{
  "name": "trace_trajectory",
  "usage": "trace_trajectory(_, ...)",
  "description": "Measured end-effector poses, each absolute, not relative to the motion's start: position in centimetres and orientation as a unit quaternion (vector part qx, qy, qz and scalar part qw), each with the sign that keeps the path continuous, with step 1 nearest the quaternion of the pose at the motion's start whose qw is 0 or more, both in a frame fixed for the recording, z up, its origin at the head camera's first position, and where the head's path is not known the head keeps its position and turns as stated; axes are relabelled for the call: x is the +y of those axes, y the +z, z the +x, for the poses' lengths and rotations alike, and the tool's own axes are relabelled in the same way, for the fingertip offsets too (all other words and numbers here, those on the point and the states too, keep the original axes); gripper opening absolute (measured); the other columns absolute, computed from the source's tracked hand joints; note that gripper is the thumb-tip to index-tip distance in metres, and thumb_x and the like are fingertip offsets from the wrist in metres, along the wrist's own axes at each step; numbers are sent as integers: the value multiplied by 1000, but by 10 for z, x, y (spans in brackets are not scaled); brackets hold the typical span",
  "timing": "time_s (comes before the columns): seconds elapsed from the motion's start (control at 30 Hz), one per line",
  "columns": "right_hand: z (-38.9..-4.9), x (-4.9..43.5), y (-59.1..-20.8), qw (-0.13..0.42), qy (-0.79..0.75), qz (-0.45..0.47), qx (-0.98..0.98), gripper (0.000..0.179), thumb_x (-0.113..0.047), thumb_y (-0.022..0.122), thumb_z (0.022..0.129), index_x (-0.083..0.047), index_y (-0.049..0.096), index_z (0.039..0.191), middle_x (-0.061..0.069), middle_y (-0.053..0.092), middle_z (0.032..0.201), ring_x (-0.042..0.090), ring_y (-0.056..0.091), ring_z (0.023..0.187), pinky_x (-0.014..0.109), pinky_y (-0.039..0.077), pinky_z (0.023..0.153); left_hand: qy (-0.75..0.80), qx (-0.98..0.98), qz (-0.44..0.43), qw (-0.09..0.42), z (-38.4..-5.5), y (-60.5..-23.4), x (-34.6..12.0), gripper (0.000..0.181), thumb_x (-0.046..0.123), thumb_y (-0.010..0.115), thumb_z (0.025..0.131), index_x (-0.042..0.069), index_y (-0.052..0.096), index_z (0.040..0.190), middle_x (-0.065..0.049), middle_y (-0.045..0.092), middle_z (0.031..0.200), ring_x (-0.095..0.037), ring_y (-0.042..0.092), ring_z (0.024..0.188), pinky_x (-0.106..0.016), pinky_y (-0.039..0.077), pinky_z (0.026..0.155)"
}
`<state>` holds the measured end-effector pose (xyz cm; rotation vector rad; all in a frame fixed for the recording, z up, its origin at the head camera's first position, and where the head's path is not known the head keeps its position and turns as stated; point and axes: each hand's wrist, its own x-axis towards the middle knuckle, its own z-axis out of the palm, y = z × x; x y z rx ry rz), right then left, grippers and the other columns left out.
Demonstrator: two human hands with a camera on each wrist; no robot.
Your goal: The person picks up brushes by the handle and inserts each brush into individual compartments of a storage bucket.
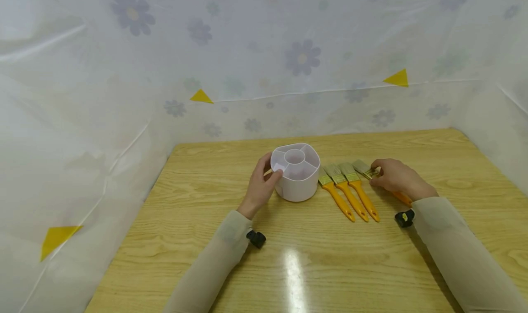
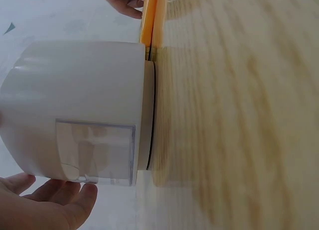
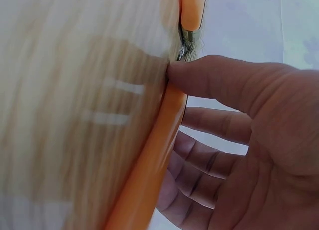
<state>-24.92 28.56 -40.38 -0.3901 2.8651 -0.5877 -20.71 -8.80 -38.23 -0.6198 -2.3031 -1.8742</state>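
Observation:
My left hand [image 1: 259,185] grips a white round desk organizer [image 1: 297,190] at its left side, the thumb over the rim and the fingers around the outer wall. The organizer stands upright on the table; a round cup sits at its centre with dividers around it. A clear panel [image 2: 97,150] shows on its wall in the left wrist view. My right hand [image 1: 399,179] pinches a paintbrush [image 3: 149,165] near where the orange handle meets the metal band. That brush lies low along the tabletop, its handle partly under the hand. Three similar paintbrushes [image 1: 351,196] lie side by side between organizer and right hand.
A light wood-grain table [image 1: 198,267] carries everything. Behind it hangs a white flowered sheet [image 1: 255,61] with yellow triangles on it, and sheeting closes off both sides. A small black camera [image 1: 256,238] is worn at the left wrist, another [image 1: 404,218] at the right.

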Motion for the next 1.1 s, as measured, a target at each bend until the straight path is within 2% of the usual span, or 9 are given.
trace_trajectory(0.77,-249,288,-400,96,-218,-117,964,57,-27,66,88,7,48,130,21,61,101,25,60,78,42,50,63,-619,-756,-206,53,-208,-383,-88,53,8,53,96,-7,32,143,-28,40,140,-42,39,130,-50,38,103)
trace_trajectory(1.1,-249,287,-399,82,-213,-114,967,55,-28,66,89,6,49,129,23,61,103,27,60,79,43,50,62,-613,-764,-186,73,-226,-413,-89,52,15,56,96,7,37,144,-14,45,139,-27,44,128,-41,42,102)
